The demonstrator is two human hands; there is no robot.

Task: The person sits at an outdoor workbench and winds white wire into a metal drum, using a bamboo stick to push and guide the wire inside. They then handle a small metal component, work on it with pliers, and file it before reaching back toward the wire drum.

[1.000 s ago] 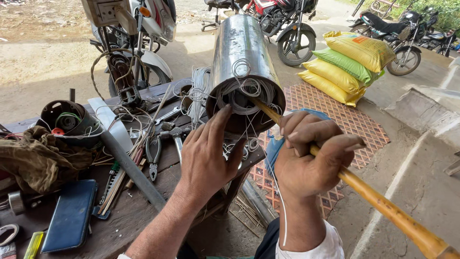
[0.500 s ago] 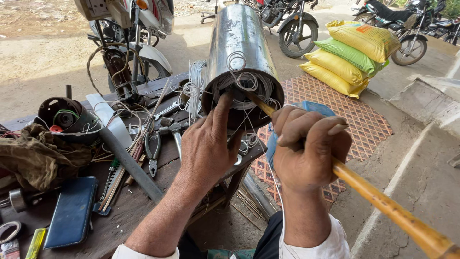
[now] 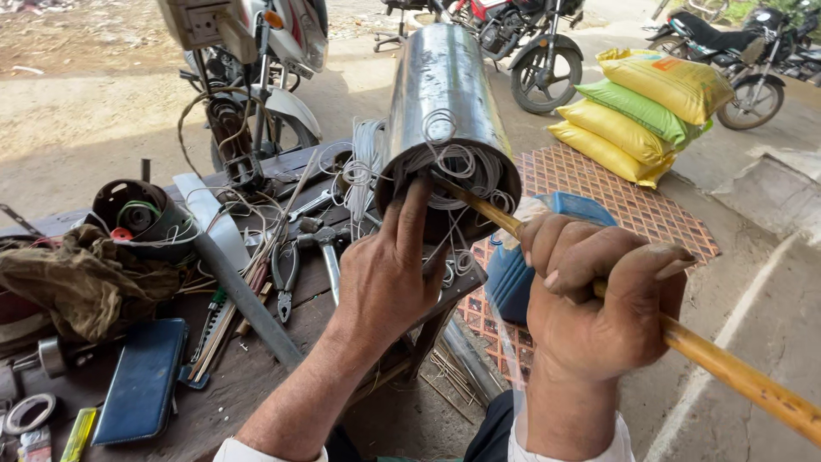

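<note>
A shiny steel motor cylinder [image 3: 445, 94] lies on the bench edge, its open end toward me and filled with white winding wire [image 3: 462, 171]. My left hand [image 3: 389, 274] presses fingers against that open end and the wire loops. My right hand [image 3: 599, 304] is clenched around a long yellow wooden stick [image 3: 735, 376], whose tip enters the windings at the cylinder mouth.
The dark workbench [image 3: 248, 368] carries pliers [image 3: 284, 274], a hammer [image 3: 325, 248], a metal bar [image 3: 239, 291], a blue case [image 3: 141, 381], a brown rag [image 3: 77, 282] and a black coil housing [image 3: 141, 214]. Motorcycles [image 3: 539, 51] and stacked yellow and green sacks [image 3: 637, 111] stand beyond. A blue container [image 3: 522, 265] sits below.
The view has shifted closer. My left hand's fingers stay on the cylinder mouth; the right hand holds the stick in about the same place.
</note>
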